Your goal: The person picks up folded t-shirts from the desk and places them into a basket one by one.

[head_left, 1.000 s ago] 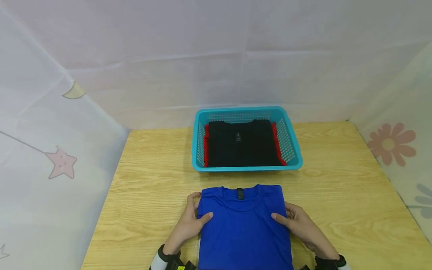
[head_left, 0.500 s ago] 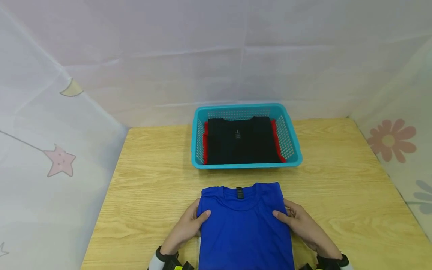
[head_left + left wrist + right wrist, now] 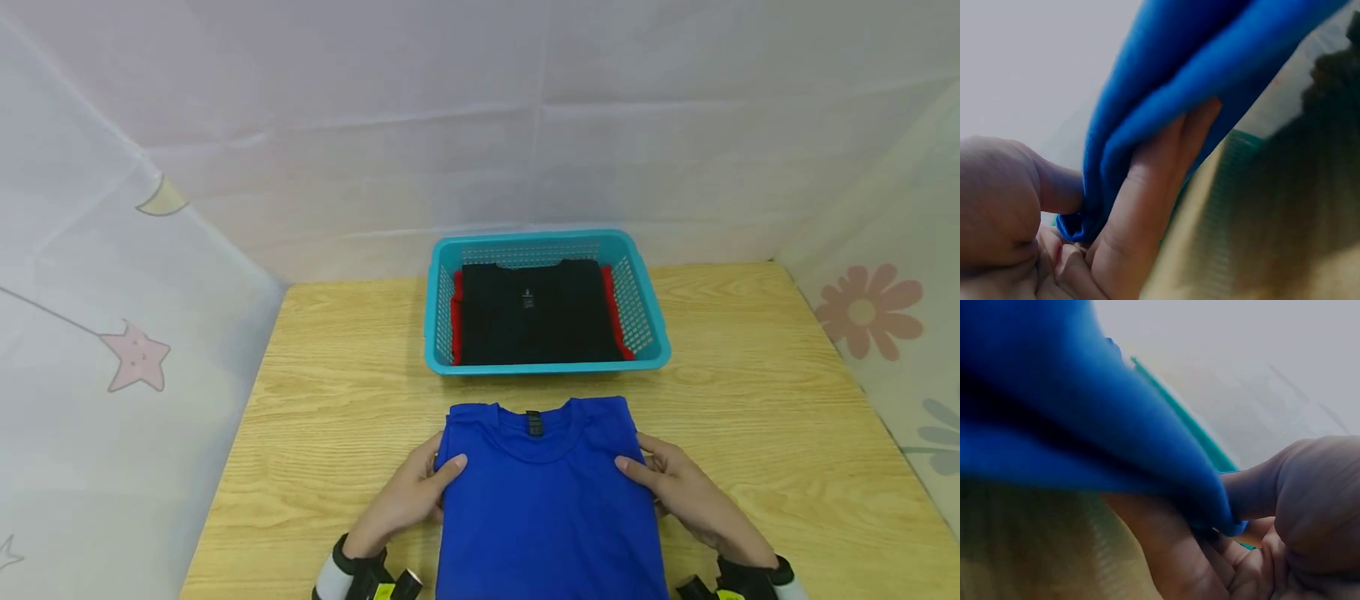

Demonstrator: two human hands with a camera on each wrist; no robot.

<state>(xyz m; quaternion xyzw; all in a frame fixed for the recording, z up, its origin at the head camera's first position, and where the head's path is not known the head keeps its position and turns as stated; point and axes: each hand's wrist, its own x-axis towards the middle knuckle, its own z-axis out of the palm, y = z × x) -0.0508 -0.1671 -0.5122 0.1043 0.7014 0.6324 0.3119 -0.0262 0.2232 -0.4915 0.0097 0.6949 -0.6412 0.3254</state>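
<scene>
A folded blue T-shirt (image 3: 547, 508) is held by its two sides in front of the basket, its collar and dark neck label facing up and away from me. My left hand (image 3: 408, 492) pinches the left edge, thumb on top and fingers underneath. On the opposite edge my right hand (image 3: 686, 492) grips the same way. Both wrist views show the blue cloth (image 3: 1166, 87) between thumb and fingers, with the fingers running under the fold. The shirt's lower end is cut off by the bottom of the head view.
Beyond the shirt a turquoise plastic basket (image 3: 547, 368) stands on the wooden table (image 3: 337, 400). In it a folded black T-shirt (image 3: 536, 321) lies on top of red cloth (image 3: 457, 325). A pale fabric backdrop (image 3: 375, 167) rises behind and at both sides.
Both hands have closed in on the shirt's sides, the left fingers slipping under its edge. The shirt now sits slightly higher in view and looks larger, as though lifted.
</scene>
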